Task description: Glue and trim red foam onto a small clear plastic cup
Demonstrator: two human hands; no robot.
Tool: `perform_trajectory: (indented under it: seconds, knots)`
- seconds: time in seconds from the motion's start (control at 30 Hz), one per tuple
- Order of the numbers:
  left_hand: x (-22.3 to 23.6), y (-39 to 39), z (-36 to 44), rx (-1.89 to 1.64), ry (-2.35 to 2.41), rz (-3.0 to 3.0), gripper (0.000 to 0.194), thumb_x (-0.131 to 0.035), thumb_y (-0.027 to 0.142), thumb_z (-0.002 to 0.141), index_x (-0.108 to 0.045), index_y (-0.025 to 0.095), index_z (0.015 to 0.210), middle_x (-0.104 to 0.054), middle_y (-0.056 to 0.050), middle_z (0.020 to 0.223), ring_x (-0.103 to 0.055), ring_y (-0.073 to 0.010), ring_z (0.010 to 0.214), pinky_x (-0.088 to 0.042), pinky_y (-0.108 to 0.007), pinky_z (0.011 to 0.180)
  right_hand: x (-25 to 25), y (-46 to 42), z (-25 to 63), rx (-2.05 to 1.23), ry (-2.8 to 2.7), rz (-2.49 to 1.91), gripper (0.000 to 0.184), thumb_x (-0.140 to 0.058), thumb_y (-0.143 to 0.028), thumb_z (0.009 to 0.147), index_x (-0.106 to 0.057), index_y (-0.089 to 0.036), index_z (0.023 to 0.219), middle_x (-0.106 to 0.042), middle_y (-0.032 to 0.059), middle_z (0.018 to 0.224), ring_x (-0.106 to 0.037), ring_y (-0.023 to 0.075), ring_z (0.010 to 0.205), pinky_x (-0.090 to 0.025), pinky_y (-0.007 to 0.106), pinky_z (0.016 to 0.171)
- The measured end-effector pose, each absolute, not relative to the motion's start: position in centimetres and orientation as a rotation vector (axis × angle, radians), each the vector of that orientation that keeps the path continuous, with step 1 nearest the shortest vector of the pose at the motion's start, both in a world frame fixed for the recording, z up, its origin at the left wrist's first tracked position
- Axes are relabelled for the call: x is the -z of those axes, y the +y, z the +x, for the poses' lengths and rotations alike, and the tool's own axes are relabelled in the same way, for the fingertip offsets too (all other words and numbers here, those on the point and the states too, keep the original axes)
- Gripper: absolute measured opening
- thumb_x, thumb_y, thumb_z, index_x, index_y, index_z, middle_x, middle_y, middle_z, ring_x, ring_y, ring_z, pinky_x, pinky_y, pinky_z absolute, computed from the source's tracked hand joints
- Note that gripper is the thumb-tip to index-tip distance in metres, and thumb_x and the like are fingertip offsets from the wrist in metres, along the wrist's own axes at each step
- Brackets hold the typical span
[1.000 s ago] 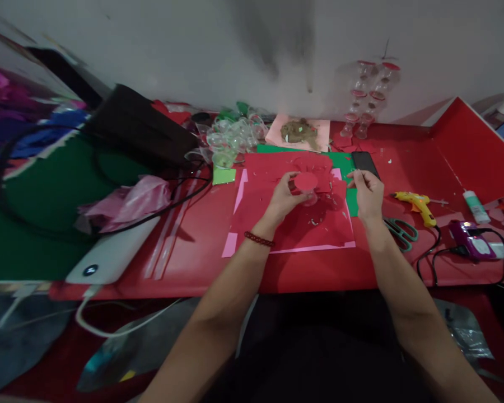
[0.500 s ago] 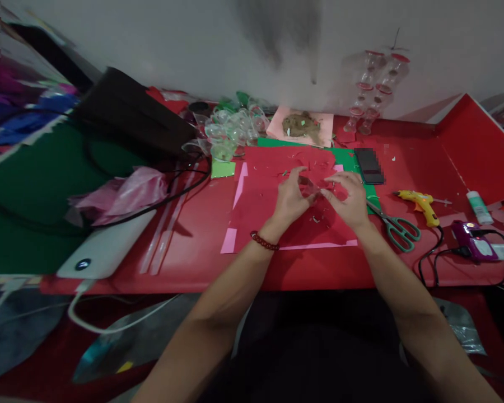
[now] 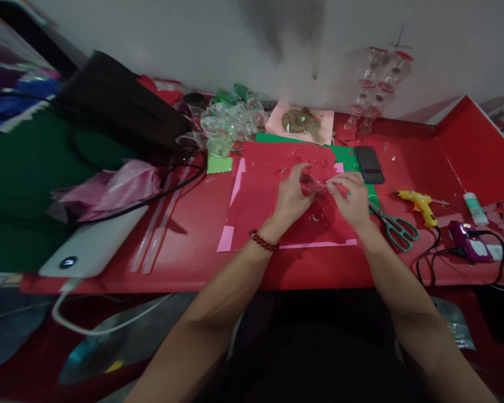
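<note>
Above the red paper sheet (image 3: 256, 218), a clear, see-through plastic piece (image 3: 316, 186) spans the space between my two hands. My left hand (image 3: 292, 197) curls around its left side, thumb below and fingers above. At its right end, my right hand (image 3: 351, 198) pinches with thumb and fingertips. The piece is faint and partly hidden by the fingers, so its exact shape cannot be made out. Small scraps (image 3: 316, 218) lie on the red sheet under the hands. Close to my right wrist are green-handled scissors (image 3: 399, 230).
A yellow glue gun (image 3: 422, 206), a purple plug block (image 3: 472, 242) with cords, a glue bottle (image 3: 475, 209) and a phone (image 3: 369, 164) lie right. Clear plastic cups (image 3: 231, 120) pile up behind. Left are clear strips (image 3: 157, 246), a white power bank (image 3: 94, 246) and pink plastic (image 3: 109, 190).
My right hand has shifted slightly right, its fingertips now closer together at the end of the plastic piece. My left hand keeps its curled hold. The whole view has shifted a little.
</note>
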State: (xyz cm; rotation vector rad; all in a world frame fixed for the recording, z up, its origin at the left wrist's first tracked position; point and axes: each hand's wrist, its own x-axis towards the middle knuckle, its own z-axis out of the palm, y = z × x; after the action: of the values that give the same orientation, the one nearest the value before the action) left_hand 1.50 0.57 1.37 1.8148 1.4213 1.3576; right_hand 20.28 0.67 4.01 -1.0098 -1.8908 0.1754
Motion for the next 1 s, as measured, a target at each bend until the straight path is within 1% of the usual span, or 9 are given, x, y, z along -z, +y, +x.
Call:
perform_trajectory:
  seconds: [0.13,0.23,0.37,0.5,0.63,0.83,0.9,1.0]
  knots:
    - [-1.1,0.6,1.5,-1.358,1.342,1.836,0.069,-0.078,0.014,0.078,-0.053,0.024,0.141,-0.075,-0.003,0.103,-0.073,-0.0178,0.096,-0.056,-0.032,0.089,-4.1,0.7,20.4,-0.175,-1.913,-1.027,0.033,-0.055,-0.048,0.105,-0.075,-0.027,0.09,-0.077,0.0054,0.092,-0.068,0.0247,0.095,-0.051,0.044,0.093]
    - [-1.1,0.6,1.4,-1.351,1.269,1.879,0.069,-0.073,0.011,0.08,-0.053,0.025,0.144,-0.075,-0.002,0.105,-0.072,-0.0162,0.096,-0.056,-0.032,0.093,-4.2,0.7,20.4,-0.218,-1.91,-1.007,0.031,-0.055,-0.047,0.105,-0.073,-0.026,0.091,-0.076,0.0054,0.093,-0.068,0.0243,0.096,-0.05,0.044,0.094]
    - [-1.4,0.4,1.3,-1.337,1.23,1.945,0.061,-0.069,0.007,0.08,-0.06,0.024,0.138,-0.075,-0.005,0.118,-0.071,-0.0172,0.101,-0.055,-0.034,0.099,-4.3,0.8,20.4,-0.263,-1.896,-0.983,0.03,-0.056,-0.047,0.105,-0.072,-0.026,0.091,-0.076,0.0051,0.093,-0.068,0.0237,0.096,-0.05,0.043,0.095]
    - [-1.6,0.4,1.3,-1.283,1.255,2.017,0.059,-0.069,0.008,0.08,-0.061,0.025,0.136,-0.073,-0.008,0.129,-0.071,-0.0199,0.107,-0.055,-0.038,0.101,-4.4,0.8,20.5,-0.301,-1.888,-1.038,0.034,-0.054,-0.051,0.104,-0.072,-0.026,0.09,-0.076,0.0058,0.094,-0.068,0.0247,0.097,-0.052,0.044,0.095]
    - [-1.6,0.4,1.3,-1.252,1.293,2.014,0.056,-0.074,0.011,0.08,-0.061,0.026,0.133,-0.075,-0.008,0.121,-0.071,-0.0224,0.107,-0.056,-0.041,0.099,-4.4,0.8,20.7,-0.365,-1.876,-1.104,0.032,-0.056,-0.051,0.102,-0.072,-0.026,0.089,-0.076,0.0062,0.095,-0.069,0.0262,0.099,-0.052,0.047,0.097]
    - [-0.9,0.7,1.7,-1.296,1.294,1.948,0.054,-0.08,0.016,0.078,-0.061,0.024,0.127,-0.074,-0.006,0.11,-0.072,-0.0207,0.1,-0.056,-0.037,0.093,-4.1,1.2,20.9,-0.429,-1.855,-1.094,0.03,-0.059,-0.05,0.101,-0.072,-0.025,0.089,-0.076,0.0063,0.095,-0.069,0.0255,0.1,-0.051,0.046,0.1]
    - [-0.5,0.9,1.8,-1.314,1.315,1.927,0.053,-0.081,0.017,0.078,-0.06,0.023,0.126,-0.073,-0.005,0.11,-0.071,-0.02,0.097,-0.056,-0.036,0.091,-4.0,1.3,20.8,-0.417,-1.864,-1.076,0.029,-0.06,-0.048,0.101,-0.072,-0.025,0.089,-0.076,0.0061,0.095,-0.069,0.025,0.1,-0.05,0.046,0.1]
    - [0.0,1.1,1.8,-1.33,1.342,1.926,0.055,-0.082,0.017,0.076,-0.059,0.023,0.126,-0.071,-0.007,0.117,-0.068,-0.0197,0.099,-0.056,-0.037,0.093,-3.9,1.4,20.6,-0.399,-1.883,-1.041,0.028,-0.059,-0.046,0.101,-0.072,-0.025,0.089,-0.076,0.0061,0.094,-0.069,0.0247,0.099,-0.05,0.044,0.099]
